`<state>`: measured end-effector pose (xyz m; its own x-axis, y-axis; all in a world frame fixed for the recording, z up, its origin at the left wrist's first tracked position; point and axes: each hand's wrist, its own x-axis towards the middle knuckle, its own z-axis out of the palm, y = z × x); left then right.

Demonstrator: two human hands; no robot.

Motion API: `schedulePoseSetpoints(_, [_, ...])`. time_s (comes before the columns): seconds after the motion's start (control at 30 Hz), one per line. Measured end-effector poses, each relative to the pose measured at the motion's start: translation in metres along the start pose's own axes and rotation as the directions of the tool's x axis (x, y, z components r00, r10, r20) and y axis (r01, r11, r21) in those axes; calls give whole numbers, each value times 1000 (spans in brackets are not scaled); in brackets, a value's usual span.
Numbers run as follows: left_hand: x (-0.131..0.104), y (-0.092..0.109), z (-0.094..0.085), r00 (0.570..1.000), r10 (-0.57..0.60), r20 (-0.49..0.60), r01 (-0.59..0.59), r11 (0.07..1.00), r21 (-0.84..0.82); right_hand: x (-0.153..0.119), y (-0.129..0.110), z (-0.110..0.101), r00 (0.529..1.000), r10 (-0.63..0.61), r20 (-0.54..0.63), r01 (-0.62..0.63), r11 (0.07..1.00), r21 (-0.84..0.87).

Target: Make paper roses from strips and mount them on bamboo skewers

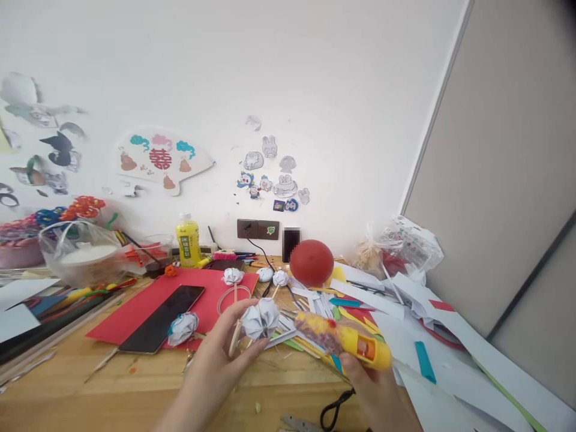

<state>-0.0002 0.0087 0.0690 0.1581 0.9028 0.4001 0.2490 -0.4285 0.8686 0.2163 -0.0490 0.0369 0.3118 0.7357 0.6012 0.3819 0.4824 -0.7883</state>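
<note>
My left hand is closed around a white folded paper flower, its thumb and fingers at the flower's left and lower edges. A short wooden stick shows beside the fingers. My right hand grips a yellow glue gun, whose stained front end points left toward the flower, apart from it. Behind the held flower, two smaller white paper flowers on sticks stand up. A white and blue crumpled paper ball rests left of my left hand.
A black phone lies on red paper. Further back are a yellow bottle and a red balloon. Paper strips cover the right side. Scissors with black handles lie at the front edge.
</note>
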Motion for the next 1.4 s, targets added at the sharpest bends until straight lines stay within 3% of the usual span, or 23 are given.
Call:
schedulePoseSetpoints(0.13, [-3, 2, 3, 999, -21, -43, 21, 1000, -1, -3, -11, 3, 962, -209, 177, 226, 971, -78])
schedulePoseSetpoints(0.27, [-4, 2, 4, 995, -82, -61, 82, 997, -13, -1, -9, 4, 936, -270, 226, 305, 942, -141])
schedulePoseSetpoints(0.73, [-8, -14, 5, 1000, 3, -16, -2, 997, 76, -7, -5, 8, 944, -255, 209, 307, 911, -275])
schedulePoseSetpoints(1.07, [-5, -6, 4, 998, 1, -61, 8, 988, 157, -3, -24, 11, 934, -246, 258, 299, 935, -189])
schedulePoseSetpoints(1.4, [-9, -5, 4, 998, 30, -64, -17, 981, 195, -5, -21, 12, 942, -239, 234, 309, 891, -333])
